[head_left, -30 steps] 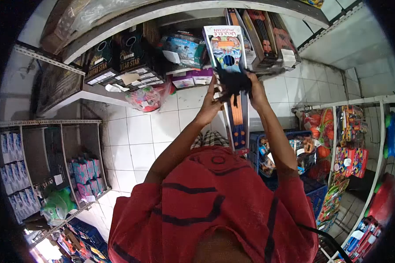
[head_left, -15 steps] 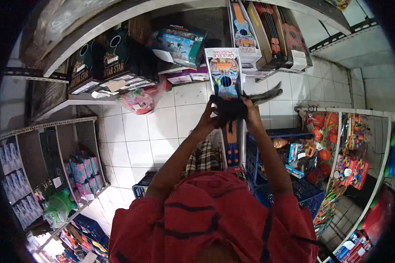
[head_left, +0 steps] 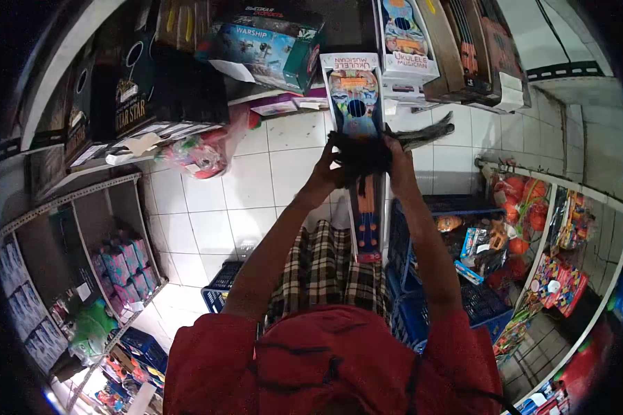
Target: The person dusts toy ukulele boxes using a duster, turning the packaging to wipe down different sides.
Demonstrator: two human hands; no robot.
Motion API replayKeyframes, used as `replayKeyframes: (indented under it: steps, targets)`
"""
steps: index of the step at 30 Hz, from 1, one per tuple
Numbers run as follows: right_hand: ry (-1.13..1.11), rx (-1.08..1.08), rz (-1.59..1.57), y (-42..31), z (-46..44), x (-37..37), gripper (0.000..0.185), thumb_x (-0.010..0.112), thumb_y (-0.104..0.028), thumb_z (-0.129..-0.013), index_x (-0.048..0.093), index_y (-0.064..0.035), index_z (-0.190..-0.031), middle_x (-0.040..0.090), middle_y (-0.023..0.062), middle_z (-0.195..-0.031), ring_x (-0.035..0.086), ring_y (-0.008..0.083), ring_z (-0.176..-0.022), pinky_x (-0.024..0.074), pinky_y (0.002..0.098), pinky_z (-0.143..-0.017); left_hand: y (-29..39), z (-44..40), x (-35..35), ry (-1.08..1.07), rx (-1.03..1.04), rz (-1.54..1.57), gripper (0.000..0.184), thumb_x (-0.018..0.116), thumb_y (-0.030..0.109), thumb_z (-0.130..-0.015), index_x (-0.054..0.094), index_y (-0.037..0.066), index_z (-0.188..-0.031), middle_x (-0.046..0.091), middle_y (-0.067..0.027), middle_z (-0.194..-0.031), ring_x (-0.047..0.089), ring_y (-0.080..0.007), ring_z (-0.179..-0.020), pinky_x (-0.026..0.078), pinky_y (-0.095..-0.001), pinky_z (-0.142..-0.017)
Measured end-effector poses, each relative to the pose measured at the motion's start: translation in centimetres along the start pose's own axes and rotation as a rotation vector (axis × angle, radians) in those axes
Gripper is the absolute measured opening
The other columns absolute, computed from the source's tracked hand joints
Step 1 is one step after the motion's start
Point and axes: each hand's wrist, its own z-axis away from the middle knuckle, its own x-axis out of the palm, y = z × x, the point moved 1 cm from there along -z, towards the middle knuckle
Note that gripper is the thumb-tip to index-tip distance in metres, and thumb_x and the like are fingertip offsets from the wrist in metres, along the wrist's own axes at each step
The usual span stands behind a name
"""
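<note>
A long ukulele box [head_left: 353, 83] with a colourful toy ukulele in it stands out in front of me, its lettering upside down. Across its middle lies a black, feathery bundle [head_left: 363, 162], like a duster, and dark strands stick out to the right. My left hand [head_left: 323, 176] is closed at the box's left side, its fingertips against the bundle. On the other side my right hand [head_left: 400, 169] is closed on the bundle at the box's right edge. The bundle hides part of the fingers of both hands.
Ahead, a shelf holds a warship box [head_left: 263, 48], dark guitar boxes [head_left: 131, 90] and another ukulele box [head_left: 405, 41]. Blue crates [head_left: 481, 297] with toys are at right. Racks of goods line both sides. A plastic bag [head_left: 197, 155] hangs by the shelf edge.
The shelf ahead looks nearer and larger. The ukulele box has shifted slightly up in view, and more checked cloth shows below. Both hands keep their hold.
</note>
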Motion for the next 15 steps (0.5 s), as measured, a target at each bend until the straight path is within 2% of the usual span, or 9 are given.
replayKeyframes:
  steps: [3, 6, 9, 12, 15]
  targets:
    - [0.017, -0.030, 0.073, 0.9, -1.9, -0.4, 0.049, 0.047, -0.037, -0.086, 0.048, 0.0019, -0.117, 0.054, 0.0086, -0.106, 0.048, 0.0152, -0.096, 0.0368, 0.0300, -0.086, -0.3, -1.7, -0.8, 0.008, -0.017, -0.072, 0.088, 0.058, -0.002, -0.075, 0.000, 0.019, -0.138, 0.047, -0.0014, -0.096, 0.049, -0.0088, -0.069, 0.039, -0.0211, -0.055]
    - [0.072, 0.020, -0.059, 1.3, -3.0, 0.0, 0.048, 0.048, -0.032, -0.087, 0.044, 0.0021, -0.121, 0.054, 0.0076, -0.106, 0.048, 0.0144, -0.096, 0.0367, 0.0293, -0.086, -2.1, -3.1, -1.7, 0.014, 0.008, -0.058, 0.087, 0.056, -0.005, -0.076, 0.002, 0.020, -0.138, 0.047, -0.0015, -0.099, 0.051, -0.0097, -0.076, 0.042, -0.0218, -0.059]
    - [0.076, 0.002, -0.076, 2.3, -3.7, -0.1, 0.047, 0.050, -0.027, -0.085, 0.044, 0.0027, -0.121, 0.053, 0.0070, -0.105, 0.048, 0.0141, -0.095, 0.0375, 0.0295, -0.084, -2.6, -3.7, -2.5, -0.030, 0.029, 0.071, 0.085, 0.053, -0.008, -0.077, 0.002, 0.021, -0.138, 0.047, -0.0008, -0.101, 0.053, -0.0107, -0.083, 0.045, -0.0223, -0.065]
    - [0.133, -0.011, -0.153, 2.5, -4.0, 0.5, 0.045, 0.050, -0.024, -0.085, 0.044, 0.0033, -0.120, 0.053, 0.0067, -0.105, 0.049, 0.0142, -0.093, 0.0388, 0.0289, -0.083, -1.4, -3.9, -1.5, 0.098, 0.033, 0.018, 0.074, 0.062, 0.003, -0.075, 0.019, 0.013, -0.135, 0.056, -0.0012, -0.094, 0.053, -0.0062, -0.072, 0.042, -0.0181, -0.055]
    - [0.113, -0.034, -0.192, 3.0, -5.1, 0.3, 0.042, 0.048, -0.021, -0.086, 0.044, 0.0042, -0.119, 0.053, 0.0073, -0.105, 0.050, 0.0147, -0.092, 0.0401, 0.0286, -0.081, -1.2, -4.5, -2.1, 0.062, 0.013, -0.045, 0.071, 0.060, 0.002, -0.076, 0.020, 0.013, -0.134, 0.057, 0.0014, -0.084, 0.047, -0.0030, -0.063, 0.037, -0.0172, -0.051]
